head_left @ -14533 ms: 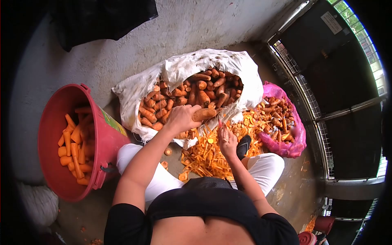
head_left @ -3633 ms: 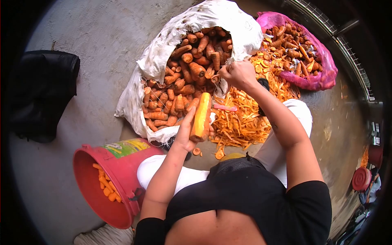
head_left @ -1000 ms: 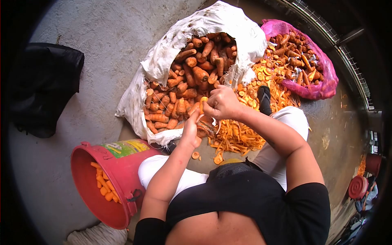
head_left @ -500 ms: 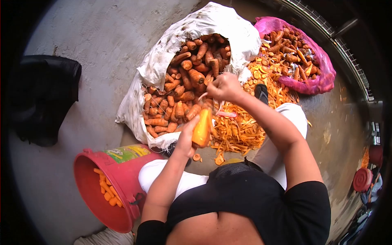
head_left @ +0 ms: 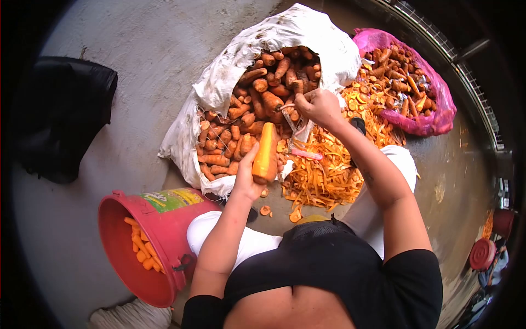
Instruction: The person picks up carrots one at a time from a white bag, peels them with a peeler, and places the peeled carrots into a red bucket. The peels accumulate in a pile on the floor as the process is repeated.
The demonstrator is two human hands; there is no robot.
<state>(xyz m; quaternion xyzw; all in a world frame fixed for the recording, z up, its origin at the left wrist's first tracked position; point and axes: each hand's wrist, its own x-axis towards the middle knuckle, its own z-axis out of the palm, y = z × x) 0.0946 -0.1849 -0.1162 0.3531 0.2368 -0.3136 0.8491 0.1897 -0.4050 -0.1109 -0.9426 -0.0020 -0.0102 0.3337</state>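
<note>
My left hand (head_left: 250, 174) is wrapped round the thick end of a largely peeled carrot (head_left: 266, 153), whose narrower end points up and away from me. My right hand (head_left: 320, 107) is closed on a slim, pale peeler (head_left: 287, 107), held beyond the carrot and apart from it. Below that hand, a heap of orange peelings (head_left: 320, 183) covers the floor. Unpeeled carrots (head_left: 268, 101) fill the open white sack (head_left: 216, 85) in front of both hands.
A red bucket (head_left: 181, 233) with peeled carrot pieces (head_left: 143, 247) lies tipped at my left. At the far right stands a pink bag (head_left: 445, 109) of carrots and scraps. A red-handled tool (head_left: 307, 154) rests on the peelings. Black cloth or plastic (head_left: 71, 118) is at far left.
My right hand has moved slightly right, and the peeler is now clear of the carrot. The carrot has turned in my left hand and stands more upright in view.
</note>
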